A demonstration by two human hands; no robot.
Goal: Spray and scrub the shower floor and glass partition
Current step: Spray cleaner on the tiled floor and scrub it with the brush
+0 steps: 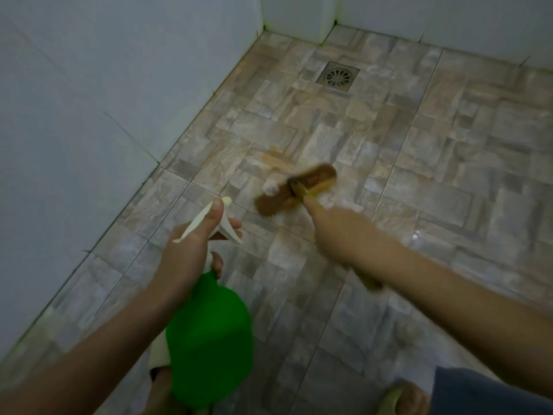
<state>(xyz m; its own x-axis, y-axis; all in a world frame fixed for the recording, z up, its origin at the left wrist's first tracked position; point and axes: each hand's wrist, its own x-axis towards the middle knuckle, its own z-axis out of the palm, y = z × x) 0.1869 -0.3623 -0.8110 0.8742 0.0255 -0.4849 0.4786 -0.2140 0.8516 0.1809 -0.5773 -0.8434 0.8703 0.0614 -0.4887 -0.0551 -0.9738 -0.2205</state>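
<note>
While scrubbing with the brush point(296, 190) pressed bristles-down on the shower floor point(434, 145), well short of the drain point(337, 76), hold the spray bottle point(209, 333) upright in the left hand point(194, 235), fingers point(233, 226) curled round its neck and trigger, nozzle aimed just ahead of the bristles. Keep the right hand point(338, 232), blurred but closed fully round the handle, pushing in short overlapping strokes. Bear down evenly to keep the head flat. Work outward toward the wall point(89, 115). No glass partition in view.
</note>
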